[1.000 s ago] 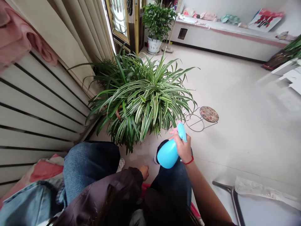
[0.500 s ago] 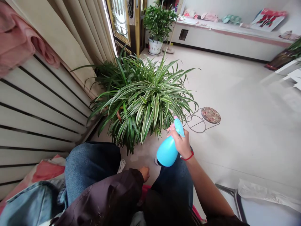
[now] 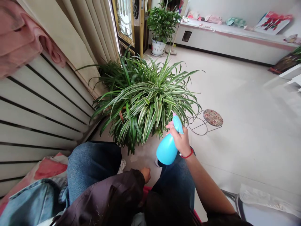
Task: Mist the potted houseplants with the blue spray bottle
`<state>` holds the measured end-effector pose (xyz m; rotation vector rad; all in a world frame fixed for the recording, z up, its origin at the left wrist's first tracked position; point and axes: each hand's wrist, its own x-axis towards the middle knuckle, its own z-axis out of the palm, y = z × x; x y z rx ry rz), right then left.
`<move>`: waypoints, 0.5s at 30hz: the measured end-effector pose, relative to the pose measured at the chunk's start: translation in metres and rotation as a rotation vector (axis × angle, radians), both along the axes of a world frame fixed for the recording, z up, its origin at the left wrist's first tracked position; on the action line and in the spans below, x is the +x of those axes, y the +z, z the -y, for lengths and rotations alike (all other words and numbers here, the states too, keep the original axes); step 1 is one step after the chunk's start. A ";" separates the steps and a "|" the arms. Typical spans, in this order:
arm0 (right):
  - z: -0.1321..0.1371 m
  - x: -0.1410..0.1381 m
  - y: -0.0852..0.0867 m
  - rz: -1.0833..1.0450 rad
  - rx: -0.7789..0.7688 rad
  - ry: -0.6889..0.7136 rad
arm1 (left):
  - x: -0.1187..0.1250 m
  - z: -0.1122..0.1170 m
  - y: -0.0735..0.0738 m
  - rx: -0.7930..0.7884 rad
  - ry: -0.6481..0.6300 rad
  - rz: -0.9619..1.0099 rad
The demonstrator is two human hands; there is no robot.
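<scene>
You get a bright, evenly lit view. Daylight comes through the glazed door at the top and spreads over the pale floor, which shows a soft sheen and only faint shadows. The spider plant and the blue spray bottle are crisp. The slatted wall bows toward the left edge, and your dark sleeve loses detail.

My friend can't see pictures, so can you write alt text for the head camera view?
A seated person's right hand holds a turquoise spray bottle pointed at a big striped spider plant on the floor. The left hand rests curled between the jeans-clad legs; a potted plant stands farther back.
</scene>
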<state>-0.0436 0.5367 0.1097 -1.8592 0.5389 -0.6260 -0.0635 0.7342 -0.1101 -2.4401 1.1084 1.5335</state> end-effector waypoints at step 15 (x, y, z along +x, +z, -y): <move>-0.008 0.018 0.005 -0.003 -0.097 0.084 | -0.001 0.000 -0.004 -0.013 -0.006 -0.025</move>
